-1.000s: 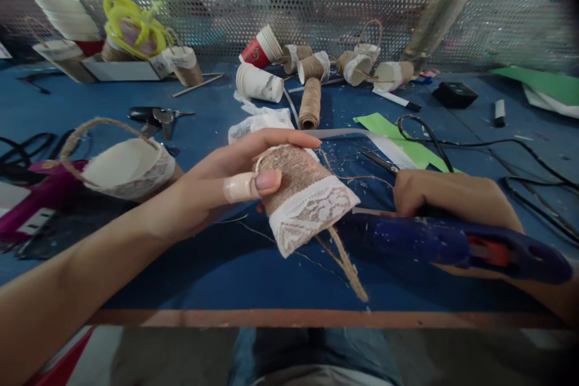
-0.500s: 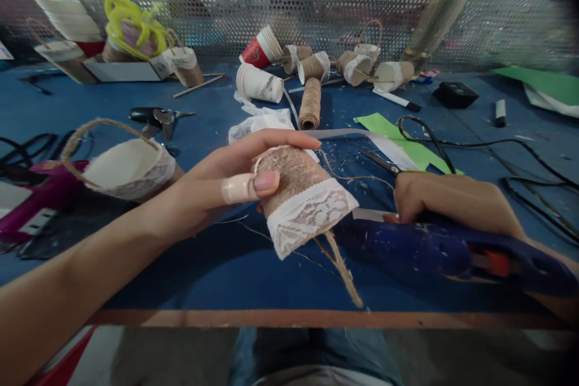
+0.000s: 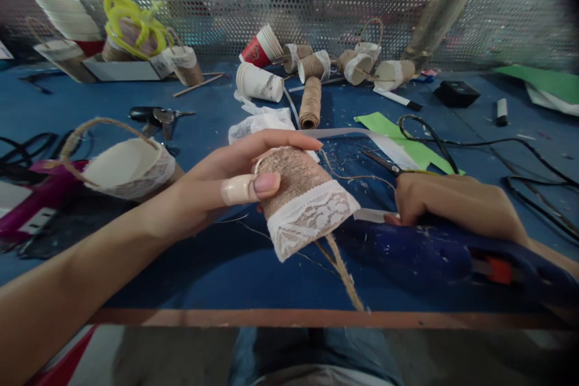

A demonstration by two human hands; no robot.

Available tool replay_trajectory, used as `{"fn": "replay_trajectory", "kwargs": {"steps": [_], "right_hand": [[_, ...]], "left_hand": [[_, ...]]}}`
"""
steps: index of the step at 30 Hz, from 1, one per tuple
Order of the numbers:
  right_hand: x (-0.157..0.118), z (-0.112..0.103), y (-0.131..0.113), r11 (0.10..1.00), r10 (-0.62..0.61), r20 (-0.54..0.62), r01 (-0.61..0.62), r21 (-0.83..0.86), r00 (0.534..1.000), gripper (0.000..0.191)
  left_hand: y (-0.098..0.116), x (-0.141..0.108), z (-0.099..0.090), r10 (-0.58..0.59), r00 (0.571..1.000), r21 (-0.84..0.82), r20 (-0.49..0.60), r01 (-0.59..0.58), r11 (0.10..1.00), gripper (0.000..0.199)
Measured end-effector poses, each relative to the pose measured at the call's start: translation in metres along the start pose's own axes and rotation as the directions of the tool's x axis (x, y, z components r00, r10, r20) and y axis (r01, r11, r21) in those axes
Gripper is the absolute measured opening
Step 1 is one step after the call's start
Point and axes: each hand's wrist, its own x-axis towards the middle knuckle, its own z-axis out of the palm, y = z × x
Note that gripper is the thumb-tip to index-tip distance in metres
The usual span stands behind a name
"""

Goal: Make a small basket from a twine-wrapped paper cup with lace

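My left hand (image 3: pixel 212 187), a bandage on its thumb, grips a tilted twine-wrapped cup (image 3: pixel 294 178). White lace trim (image 3: pixel 312 217) rings its lower edge, and a twine handle (image 3: pixel 341 265) hangs below. At right, my right hand (image 3: pixel 452 202) is closed, its fingers curled. It lies against scissors (image 3: pixel 386 163), whose handles it partly hides. A pale strip (image 3: pixel 375 215) ends at its fingertips; what it holds is unclear. The blue glue gun (image 3: pixel 420 253), with a red trigger, overlaps my right hand and forearm in the view.
Another lace-trimmed cup (image 3: pixel 131 166) stands left, beside a magenta tool (image 3: pixel 45 205). Keys (image 3: pixel 165 120), a twine spool (image 3: pixel 310 102), paper cups (image 3: pixel 260 81) and green paper (image 3: pixel 398 139) lie farther back. Black cable (image 3: pixel 497 140) crosses the right side. A perforated metal screen (image 3: pixel 235 18) borders the back.
Almost nothing differs. The cup in my left hand has shifted down very slightly; my right hand stays beside the scissors and glue gun.
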Motion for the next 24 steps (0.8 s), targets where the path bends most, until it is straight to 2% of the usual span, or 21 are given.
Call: {"fn": "replay_trajectory", "kwargs": {"steps": [6,11,14,21,24], "right_hand": [[-0.001,0.000,0.000,1.000,-0.021,-0.003,0.021,-0.023,1.000,0.026],[0.000,-0.005,0.004,0.999,-0.042,0.048,0.043,-0.007,0.998,0.021],[0.001,-0.007,0.008,0.997,-0.074,0.045,0.073,0.026,0.996,0.018],[0.001,0.003,0.015,0.995,-0.088,-0.017,0.088,0.049,0.996,0.020],[0.001,0.004,0.013,0.995,-0.096,0.007,0.096,0.041,0.995,0.020]], "left_hand": [[0.000,0.001,-0.002,0.011,1.000,-0.010,0.019,-0.011,1.000,0.037],[0.000,0.000,-0.002,-0.007,1.000,0.017,-0.018,0.008,1.000,0.037],[-0.002,0.001,-0.002,0.001,1.000,0.013,0.000,-0.001,1.000,0.040],[-0.004,0.004,0.000,-0.029,1.000,-0.027,-0.001,0.028,0.999,0.037],[-0.005,0.004,0.000,-0.032,0.999,-0.003,-0.002,0.032,0.999,0.036]]}}
